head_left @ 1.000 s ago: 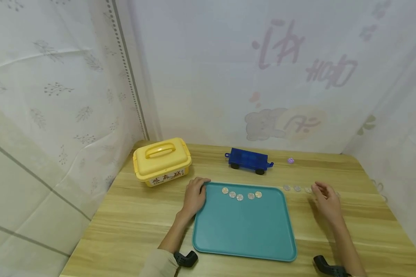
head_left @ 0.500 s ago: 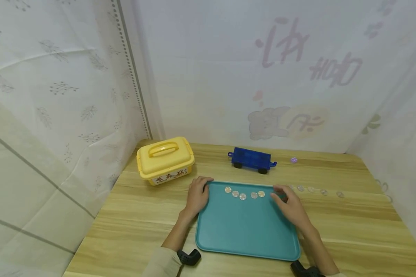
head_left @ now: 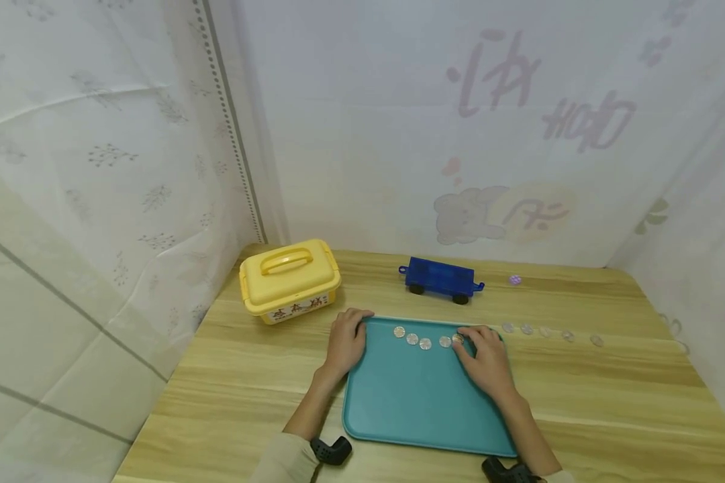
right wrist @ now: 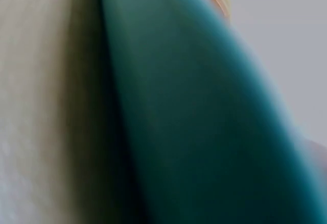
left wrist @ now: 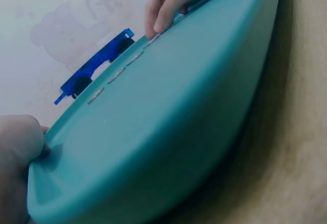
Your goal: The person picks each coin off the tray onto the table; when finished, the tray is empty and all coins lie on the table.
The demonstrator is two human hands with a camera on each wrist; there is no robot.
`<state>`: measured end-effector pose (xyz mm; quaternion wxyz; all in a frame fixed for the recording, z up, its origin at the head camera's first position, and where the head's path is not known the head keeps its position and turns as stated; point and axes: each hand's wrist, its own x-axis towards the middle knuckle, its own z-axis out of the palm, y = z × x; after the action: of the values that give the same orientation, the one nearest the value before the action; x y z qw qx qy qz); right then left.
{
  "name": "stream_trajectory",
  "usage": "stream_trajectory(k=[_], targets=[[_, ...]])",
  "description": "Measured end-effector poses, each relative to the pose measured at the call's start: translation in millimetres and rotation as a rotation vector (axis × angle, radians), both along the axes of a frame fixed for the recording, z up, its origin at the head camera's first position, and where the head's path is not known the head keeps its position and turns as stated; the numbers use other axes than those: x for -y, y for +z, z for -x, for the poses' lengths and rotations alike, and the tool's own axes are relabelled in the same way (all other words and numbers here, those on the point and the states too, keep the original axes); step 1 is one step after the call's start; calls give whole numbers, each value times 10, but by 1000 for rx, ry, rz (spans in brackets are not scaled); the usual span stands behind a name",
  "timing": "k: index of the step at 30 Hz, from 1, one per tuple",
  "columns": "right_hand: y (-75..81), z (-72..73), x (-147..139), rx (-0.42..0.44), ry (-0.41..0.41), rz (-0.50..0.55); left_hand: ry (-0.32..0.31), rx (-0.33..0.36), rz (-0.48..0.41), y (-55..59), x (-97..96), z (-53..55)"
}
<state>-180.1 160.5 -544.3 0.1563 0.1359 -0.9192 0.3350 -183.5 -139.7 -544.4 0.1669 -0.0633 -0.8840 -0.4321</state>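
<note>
A teal tray point(head_left: 425, 396) lies on the wooden table with several round silvery coins point(head_left: 425, 344) in a row near its far edge. My left hand point(head_left: 346, 342) grips the tray's far left corner; in the left wrist view, the thumb of this left hand point(left wrist: 20, 142) lies over the rim. My right hand point(head_left: 488, 359) reaches over the tray's right side, thumb and index finger pinching the rightmost coin point(head_left: 458, 339). In the left wrist view, the right hand's fingertips point(left wrist: 159, 27) come down onto the coins' row. The right wrist view shows mostly the tray's blurred side point(right wrist: 173, 101).
Several more coins point(head_left: 545, 331) lie in a row on the table right of the tray. Behind it stand a blue toy wagon point(head_left: 440, 276) and a small purple piece point(head_left: 515, 280). A yellow lidded box point(head_left: 290, 278) sits at the back left. Patterned curtains surround the table.
My right hand has moved left from the coins on the table to the rightmost coin on the tray. My left hand has stayed at the tray's corner. The head view has shifted slightly.
</note>
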Motion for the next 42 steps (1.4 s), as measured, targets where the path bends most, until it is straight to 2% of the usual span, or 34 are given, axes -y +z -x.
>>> stream_trajectory(k=[4, 11, 20, 27, 30, 37, 42], targets=[[-1, 17, 9, -14, 4, -19, 1, 10, -6, 2, -1, 10], [36, 18, 22, 88, 5, -15, -1, 8, -3, -1, 24, 12], [39, 23, 37, 115, -8, -2, 12, -3, 3, -29, 36, 14], [70, 23, 41, 138, -25, -64, 8, -4, 0, -9, 31, 16], [65, 21, 29, 122, -28, -46, 8, 2, 0, -7, 27, 20], [-35, 20, -16, 5, -3, -7, 4, 4, 2, -28, 6, 10], [-22, 4, -19, 10, 9, -21, -1, 5, -4, -24, -6, 11]])
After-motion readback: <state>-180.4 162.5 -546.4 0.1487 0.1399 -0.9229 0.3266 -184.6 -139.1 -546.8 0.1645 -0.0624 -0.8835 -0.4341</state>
